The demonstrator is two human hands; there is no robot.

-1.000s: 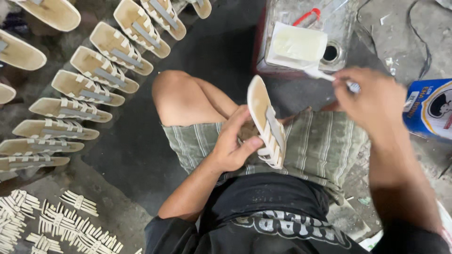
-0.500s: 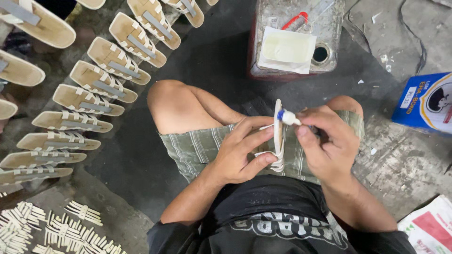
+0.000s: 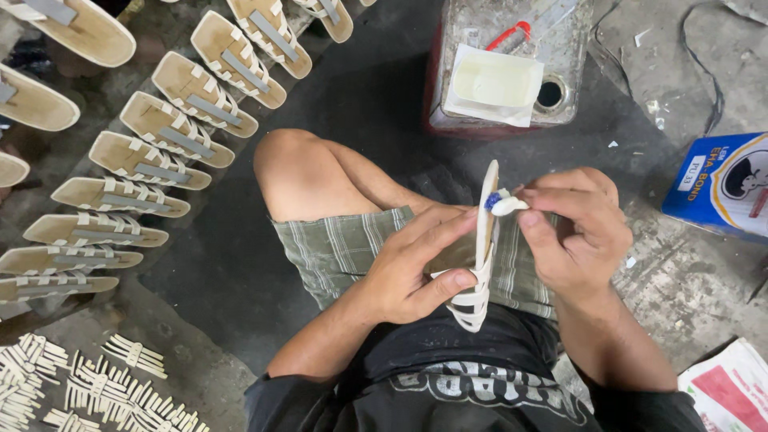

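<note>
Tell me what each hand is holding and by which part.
The left hand grips a pale strapped sandal edge-up by its middle. The right hand pinches a small white-tipped applicator between its fingers, against the sandal's upper edge.

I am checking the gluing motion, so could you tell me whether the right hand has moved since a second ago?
Yes. The right hand has drawn back from the metal can to the sandal over the lap.

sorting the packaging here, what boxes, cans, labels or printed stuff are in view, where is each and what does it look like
Blue box: floor at right edge, rectangular, blue with a white label patch and a round black-and-white picture.
Metal can: top centre, squarish, grey top, red sides, red handle, round opening.
Pale tray: on the can, rectangular, creamy white.
Printed paper: bottom right corner, white with red and green areas.
No screens or signs.
</note>
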